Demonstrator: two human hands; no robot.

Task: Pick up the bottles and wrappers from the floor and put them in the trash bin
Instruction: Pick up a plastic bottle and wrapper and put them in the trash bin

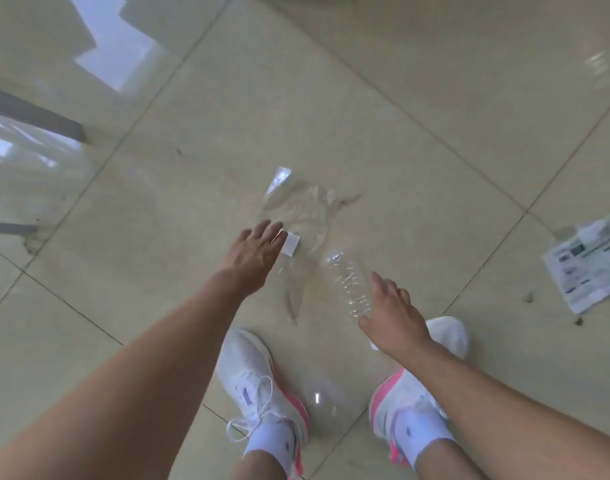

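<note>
Hands [258,252] near clear (crinkly) btl [348,284]

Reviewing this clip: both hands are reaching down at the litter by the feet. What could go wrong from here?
The clear bottle lies on its side on glossy tile, so the open right hand might nudge it rolling away. The clear wrapper is nearly invisible beyond its white label; the left hand may pinch only a corner. The printed paper at far right could be overlooked.

Both your bare arms reach down and forward. Your left hand [253,252] is stretched farther out, palm down, fingers loosely spread and open. Your right hand [395,315] hangs nearer your feet, palm down, index finger extended, the other fingers slightly curled, gripping nothing.
</note>
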